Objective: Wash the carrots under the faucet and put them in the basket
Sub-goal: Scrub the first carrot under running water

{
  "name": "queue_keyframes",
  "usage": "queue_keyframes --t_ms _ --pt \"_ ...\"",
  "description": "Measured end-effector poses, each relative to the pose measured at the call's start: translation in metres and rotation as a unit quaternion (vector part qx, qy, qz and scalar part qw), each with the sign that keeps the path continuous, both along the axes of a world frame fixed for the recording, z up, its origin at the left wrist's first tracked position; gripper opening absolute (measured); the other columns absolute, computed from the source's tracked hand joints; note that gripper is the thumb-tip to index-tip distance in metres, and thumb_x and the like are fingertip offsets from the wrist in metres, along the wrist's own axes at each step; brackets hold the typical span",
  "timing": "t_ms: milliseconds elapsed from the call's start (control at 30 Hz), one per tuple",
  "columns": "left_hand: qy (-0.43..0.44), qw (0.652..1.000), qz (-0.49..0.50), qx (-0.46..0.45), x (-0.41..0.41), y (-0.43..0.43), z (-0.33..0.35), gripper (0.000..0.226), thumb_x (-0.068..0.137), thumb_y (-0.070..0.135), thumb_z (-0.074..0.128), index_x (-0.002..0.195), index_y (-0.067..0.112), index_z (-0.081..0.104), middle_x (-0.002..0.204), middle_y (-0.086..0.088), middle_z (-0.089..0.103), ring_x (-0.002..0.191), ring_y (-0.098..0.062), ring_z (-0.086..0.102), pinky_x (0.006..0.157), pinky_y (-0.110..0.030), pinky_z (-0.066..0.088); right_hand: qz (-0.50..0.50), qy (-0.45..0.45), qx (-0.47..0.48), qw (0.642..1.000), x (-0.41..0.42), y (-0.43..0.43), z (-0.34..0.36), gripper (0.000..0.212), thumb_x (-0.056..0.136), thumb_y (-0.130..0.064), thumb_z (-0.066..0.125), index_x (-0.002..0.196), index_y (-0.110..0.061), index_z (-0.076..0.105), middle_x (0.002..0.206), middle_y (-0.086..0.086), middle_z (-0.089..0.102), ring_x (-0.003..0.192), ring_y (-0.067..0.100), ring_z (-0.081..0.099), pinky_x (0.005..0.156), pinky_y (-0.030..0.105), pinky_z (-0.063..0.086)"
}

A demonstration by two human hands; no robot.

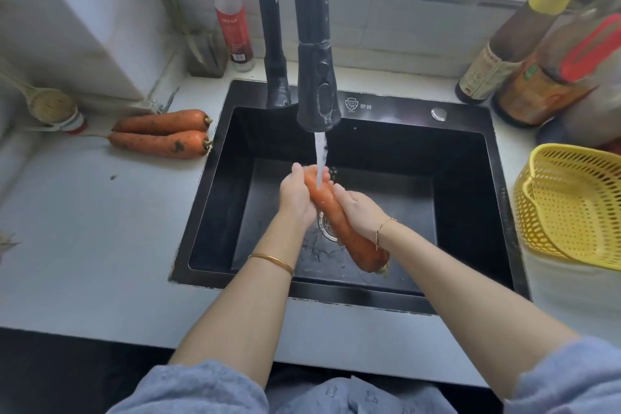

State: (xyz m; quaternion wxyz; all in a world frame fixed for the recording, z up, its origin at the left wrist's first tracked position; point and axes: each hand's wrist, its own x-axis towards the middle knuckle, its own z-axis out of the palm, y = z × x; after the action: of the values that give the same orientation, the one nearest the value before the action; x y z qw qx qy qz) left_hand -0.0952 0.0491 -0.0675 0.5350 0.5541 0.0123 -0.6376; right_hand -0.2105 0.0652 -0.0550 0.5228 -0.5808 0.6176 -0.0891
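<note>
Water runs from the black faucet (pixel 317 91) onto the thin end of a long orange carrot (pixel 342 228) held over the black sink (pixel 470 198). My left hand (pixel 295 198) grips the carrot's upper part from the left. My right hand (pixel 361 212) wraps round its middle from the right, and the thick end sticks out below my wrist. Two more carrots (pixel 161 134), still dirty, lie side by side on the counter left of the sink. A yellow perforated basket (pixel 571 205) stands on the counter at the right, with nothing in it.
Several sauce bottles (pixel 524 54) crowd the back right corner by the basket. A red-labelled bottle (pixel 233 17) stands behind the sink at the left. A ladle (pixel 50 106) hangs near the white wall on the left. The drain (pixel 326 223) sits under the carrot.
</note>
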Motion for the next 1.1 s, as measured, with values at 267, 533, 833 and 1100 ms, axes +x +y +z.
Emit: queue_keyframes --t_ms 267,533,833,1100 --pt "-0.044 0.999 0.017 0.008 -0.013 0.003 -0.013 0.02 0.105 0.016 0.035 0.093 0.009 0.05 0.084 -0.011 0.056 0.07 -0.019 0.056 0.069 -0.037 0.053 0.102 0.184 -0.078 0.974 0.004 0.002 -0.006 0.052 0.101 -0.049 0.016 0.108 -0.012 0.052 0.107 0.01 0.064 0.09 0.028 0.06 0.082 0.038 0.048" --pt "-0.101 0.991 0.022 0.09 -0.014 -0.015 -0.008 0.045 0.103 0.035 0.037 0.074 0.005 0.054 0.051 -0.007 0.057 0.046 -0.021 0.054 0.056 -0.03 0.05 0.103 0.173 -0.121 0.972 0.008 0.007 -0.008 0.054 0.1 -0.053 0.019 0.112 -0.011 0.05 0.099 0.004 0.06 0.083 0.024 0.057 0.07 0.036 0.045" --pt "-0.014 0.998 -0.041 -0.049 -0.023 0.013 -0.011 0.016 0.098 0.012 0.058 0.11 0.006 0.05 0.089 -0.008 0.066 0.078 -0.016 0.066 0.081 -0.034 0.058 -0.011 -0.051 0.094 0.994 -0.01 -0.017 0.0 0.068 0.101 -0.053 0.024 0.083 -0.002 0.066 0.068 0.018 0.067 0.057 0.032 0.066 0.057 0.036 0.056" --pt "-0.097 0.99 0.066 0.084 0.001 -0.029 -0.007 0.043 0.102 0.039 0.035 0.074 0.009 0.048 0.033 0.003 0.051 0.053 -0.021 0.051 0.04 -0.018 0.046 0.144 0.068 -0.077 0.984 -0.004 0.006 0.001 0.04 0.094 -0.053 0.045 0.099 -0.014 0.051 0.087 -0.002 0.062 0.079 0.02 0.059 0.074 0.037 0.046"
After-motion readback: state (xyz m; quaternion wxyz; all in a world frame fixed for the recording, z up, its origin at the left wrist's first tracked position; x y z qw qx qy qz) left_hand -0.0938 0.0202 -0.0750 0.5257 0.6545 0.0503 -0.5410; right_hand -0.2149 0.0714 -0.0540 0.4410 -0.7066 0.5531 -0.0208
